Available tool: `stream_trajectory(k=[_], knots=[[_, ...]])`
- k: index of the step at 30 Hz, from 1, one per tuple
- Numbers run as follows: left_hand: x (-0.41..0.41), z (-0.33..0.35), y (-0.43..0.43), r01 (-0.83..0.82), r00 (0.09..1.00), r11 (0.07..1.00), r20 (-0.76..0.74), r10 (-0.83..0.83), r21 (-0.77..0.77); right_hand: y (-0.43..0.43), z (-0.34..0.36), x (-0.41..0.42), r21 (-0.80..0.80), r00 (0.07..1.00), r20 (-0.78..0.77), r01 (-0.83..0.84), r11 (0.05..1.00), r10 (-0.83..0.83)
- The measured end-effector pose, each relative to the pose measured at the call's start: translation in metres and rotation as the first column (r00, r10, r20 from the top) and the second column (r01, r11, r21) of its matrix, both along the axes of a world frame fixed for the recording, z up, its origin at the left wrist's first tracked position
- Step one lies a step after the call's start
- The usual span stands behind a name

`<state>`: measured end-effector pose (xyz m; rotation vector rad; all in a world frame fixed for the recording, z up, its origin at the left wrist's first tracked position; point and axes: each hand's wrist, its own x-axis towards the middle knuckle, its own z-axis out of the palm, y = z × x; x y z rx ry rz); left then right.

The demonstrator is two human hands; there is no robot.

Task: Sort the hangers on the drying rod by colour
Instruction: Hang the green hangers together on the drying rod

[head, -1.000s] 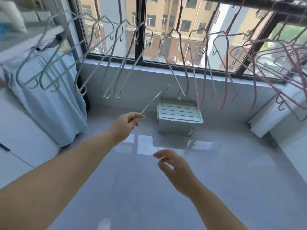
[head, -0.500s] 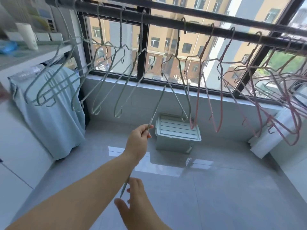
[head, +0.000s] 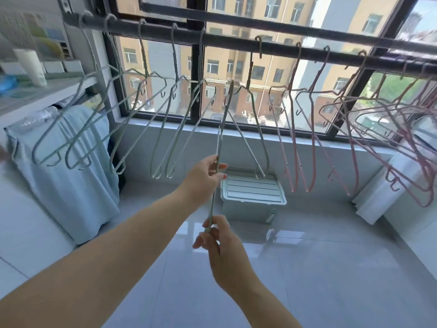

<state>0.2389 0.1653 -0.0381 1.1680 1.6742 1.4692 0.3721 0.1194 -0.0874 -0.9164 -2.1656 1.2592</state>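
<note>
Under the drying rod (head: 236, 44), green hanger (head: 223, 121) in both grips, left hand (head: 204, 172) above right hand (head: 221, 237).

Daylight fills a black-framed window (head: 196, 10) facing tan apartment blocks (head: 267, 67). A lidded green box (head: 251, 190) sits on glossy grey floor tiles (head: 331, 268).

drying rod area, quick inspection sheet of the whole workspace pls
surface: glossy grey tiled floor
job's things: green hangers left on the drying rod, pink hangers right; held green hanger below the rod
clutter: lidded green box and blue cloth cover by the wall
grippers: left hand grips the held green hanger higher up, right hand pinches its lower end
cables: nothing seen
surroundings: window, apartment blocks outside
</note>
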Motion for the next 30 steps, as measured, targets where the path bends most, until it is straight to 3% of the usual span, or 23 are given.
stream_trajectory(k=[11,17,23,25,27,29,30], knots=[[-0.013,0.083,-0.009,-0.006,0.982,0.985,-0.184,0.038,0.170,0.024,0.081,-0.033,0.299,0.988,-0.150,0.070,0.952,-0.026],[-0.023,0.097,0.006,-0.023,0.982,0.992,-0.184,0.046,0.125,0.035,0.096,-0.052,0.258,0.981,-0.173,0.131,0.957,-0.088],[-0.024,0.076,0.010,-0.030,0.995,0.997,-0.095,0.036,0.070,0.033,0.081,-0.054,0.207,0.982,-0.139,0.157,0.966,-0.130],[-0.024,0.070,0.008,-0.026,0.997,0.999,-0.069,0.029,0.046,0.030,0.077,-0.048,0.348,0.973,-0.086,0.229,0.909,-0.212],[-0.026,0.064,0.006,-0.115,0.957,0.992,-0.263,0.123,0.046,0.026,0.084,-0.036,0.560,0.934,-0.189,0.355,0.749,-0.302],[-0.021,0.066,0.004,-0.199,0.834,0.958,-0.479,0.275,0.205,0.030,0.093,-0.026,0.640,0.874,-0.338,0.486,0.595,-0.350],[-0.017,0.070,0.004,-0.170,0.812,0.941,-0.499,0.302,0.292,0.035,0.098,-0.022,0.619,0.853,-0.362,0.521,0.588,-0.376]])
